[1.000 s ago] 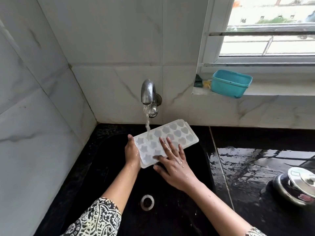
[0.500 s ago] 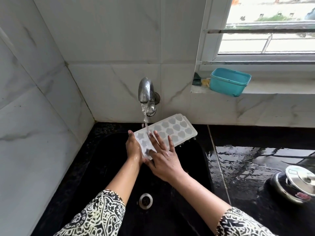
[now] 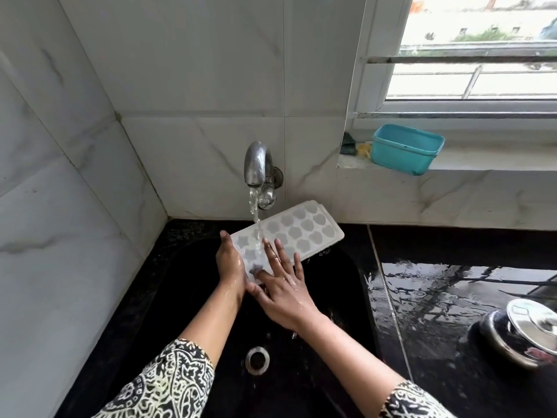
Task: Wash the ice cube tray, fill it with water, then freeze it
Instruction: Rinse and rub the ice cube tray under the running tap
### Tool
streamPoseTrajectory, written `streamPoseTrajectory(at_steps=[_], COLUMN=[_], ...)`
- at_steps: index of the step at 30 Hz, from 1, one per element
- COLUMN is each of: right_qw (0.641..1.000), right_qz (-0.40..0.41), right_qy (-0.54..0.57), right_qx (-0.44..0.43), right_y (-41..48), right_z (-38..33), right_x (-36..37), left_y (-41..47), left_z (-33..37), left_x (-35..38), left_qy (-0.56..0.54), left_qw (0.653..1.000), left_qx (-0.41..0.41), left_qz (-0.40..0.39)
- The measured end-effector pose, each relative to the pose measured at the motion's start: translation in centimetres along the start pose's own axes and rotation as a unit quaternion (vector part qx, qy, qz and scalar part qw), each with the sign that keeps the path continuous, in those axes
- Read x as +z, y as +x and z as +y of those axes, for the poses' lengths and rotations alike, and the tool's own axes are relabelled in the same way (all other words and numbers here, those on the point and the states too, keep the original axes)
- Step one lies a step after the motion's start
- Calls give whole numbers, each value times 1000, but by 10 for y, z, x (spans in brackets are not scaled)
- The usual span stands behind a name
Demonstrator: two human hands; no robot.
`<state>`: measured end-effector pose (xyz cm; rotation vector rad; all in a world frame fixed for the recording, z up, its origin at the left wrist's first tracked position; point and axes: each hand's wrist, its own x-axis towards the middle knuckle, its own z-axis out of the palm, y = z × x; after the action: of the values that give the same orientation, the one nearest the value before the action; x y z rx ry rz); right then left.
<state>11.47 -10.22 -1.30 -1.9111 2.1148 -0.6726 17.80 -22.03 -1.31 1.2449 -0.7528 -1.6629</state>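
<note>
Ice cube tray (image 3: 297, 232), white plastic, star-shaped moulds

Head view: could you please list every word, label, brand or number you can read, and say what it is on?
None can be read.
Steel pot: a reddish patch on its side, too blurred to tell whether it is a label.
Ice cube tray, tap, teal tub: no markings visible.

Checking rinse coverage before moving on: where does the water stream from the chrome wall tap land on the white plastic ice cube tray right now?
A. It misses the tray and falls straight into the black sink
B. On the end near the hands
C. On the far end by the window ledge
B: the stream from the chrome wall tap strikes the white plastic ice cube tray at its near end, between the left hand and right hand.
</note>
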Motion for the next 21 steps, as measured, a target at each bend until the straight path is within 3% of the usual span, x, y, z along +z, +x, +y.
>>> streamPoseTrajectory(at_steps=[3, 6, 8, 12, 18, 21], right_qw=[998, 985, 989, 1000, 986, 997], right_qz=[-17, 58, 73, -13, 73, 50], right_qy=[-52, -141, -112, 22, -130, -60], right_qx=[-32, -75, -63, 18, -71, -27], right_y=[5, 3, -2, -12, -6, -9], right_z=[10, 11, 3, 4, 16, 2], right_x=[-10, 2, 11, 10, 7, 13], left_y=[-2, -7, -5, -6, -12, -11], left_z=[-7, -9, -7, -5, -12, -6], left_x=[-6, -6, -3, -6, -6, -5], left_qy=[-2, -1, -5, 0, -10, 2], left_qw=[1000, 1000, 1000, 1000, 999, 1000], left_qx=[-15, -19, -3, 0, -35, -10], left_qz=[-3, -5, -4, 11, -9, 11])
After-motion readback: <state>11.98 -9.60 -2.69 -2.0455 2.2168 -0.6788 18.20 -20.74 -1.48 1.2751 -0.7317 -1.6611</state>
